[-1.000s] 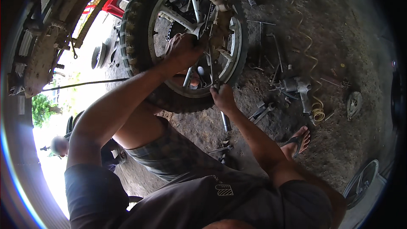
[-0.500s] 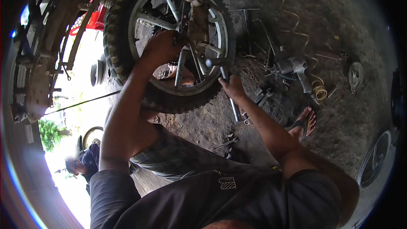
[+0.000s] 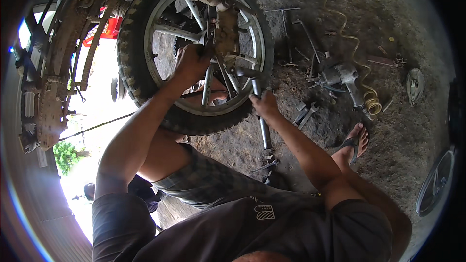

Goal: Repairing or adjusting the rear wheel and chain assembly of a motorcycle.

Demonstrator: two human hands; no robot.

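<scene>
A motorcycle wheel with a knobbly tyre (image 3: pixel 130 63) and pale spokes (image 3: pixel 177 28) stands before me. Beside its hub runs a dirty, rust-brown swingarm (image 3: pixel 227 34). My right hand (image 3: pixel 265 106) is closed round the chrome handle of a socket wrench (image 3: pixel 265 133). The dark head of that wrench sits at the lower end of the swingarm, by the axle; its exact fit is hidden. My left hand (image 3: pixel 191 63) reaches in over the rim to the hub, fingers curled. What it grips there is hidden by the hand and the swingarm.
On the dirt floor to the right lie an impact wrench (image 3: pixel 342 80) with a coiled air hose (image 3: pixel 372 104), T-handle tools (image 3: pixel 285 31), spanners (image 3: pixel 308 115) and a brake plate (image 3: pixel 414 86). My sandalled foot (image 3: pixel 353 146) is planted nearby. A spoked wheel (image 3: pixel 437 184) leans at far right.
The view has shifted slightly, so the wheel and tools sit a little differently. Both hands keep their places, the right on the wrench handle. At lower left, the other person is now mostly hidden.
</scene>
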